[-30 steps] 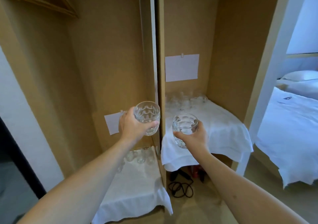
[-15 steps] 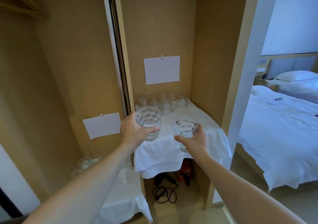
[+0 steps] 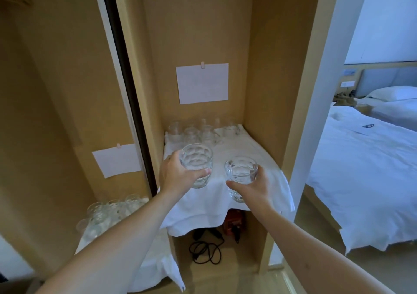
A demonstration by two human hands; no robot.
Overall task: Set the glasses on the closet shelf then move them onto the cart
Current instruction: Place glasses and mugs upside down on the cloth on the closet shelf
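My left hand (image 3: 178,176) grips a clear faceted glass (image 3: 196,164) from the side, upright, over the front left of the closet shelf (image 3: 243,151), which is draped in a white cloth. My right hand (image 3: 252,186) holds a second clear glass (image 3: 241,173) upright above the shelf's front edge. Both glasses hang in the air, apart from each other. Several more clear glasses (image 3: 196,131) stand in a cluster at the back of the shelf.
To the lower left, another white-clothed surface (image 3: 155,264) carries several glasses (image 3: 108,212). A sliding closet door edge (image 3: 126,86) stands between the two. White paper sheets (image 3: 202,82) hang on the back walls. A black cable (image 3: 205,251) lies under the shelf. A bed (image 3: 365,169) is at right.
The view has swung left-to-right and closer, bringing the shelf to the centre. Both hands carried their glasses forward over the shelf's front and slightly lower.
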